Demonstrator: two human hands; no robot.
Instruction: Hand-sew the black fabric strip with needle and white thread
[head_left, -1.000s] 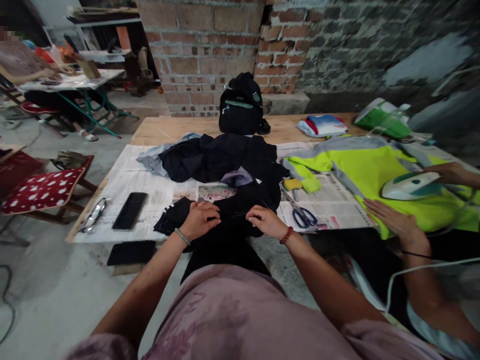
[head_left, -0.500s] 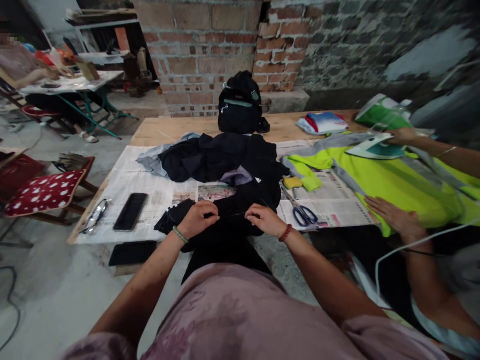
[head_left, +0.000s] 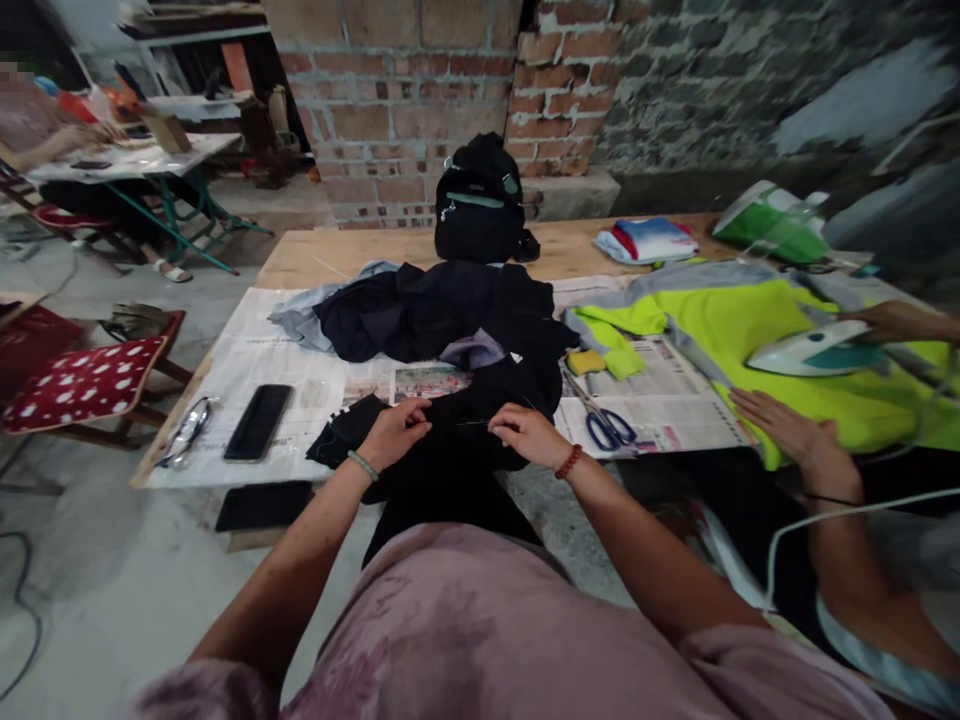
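Pinching one needle (head_left: 472, 423) in the right hand (head_left: 529, 436); curling the left hand (head_left: 394, 433) narrowly over one black garment (head_left: 465, 440), hold unclear, draping at the near edge of the table (head_left: 322, 250), beside one pair of scissors (head_left: 592, 405).

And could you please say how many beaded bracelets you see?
2: a green bracelet on the wrist of the left hand, a red bracelet on that of the right hand. More may be hidden.
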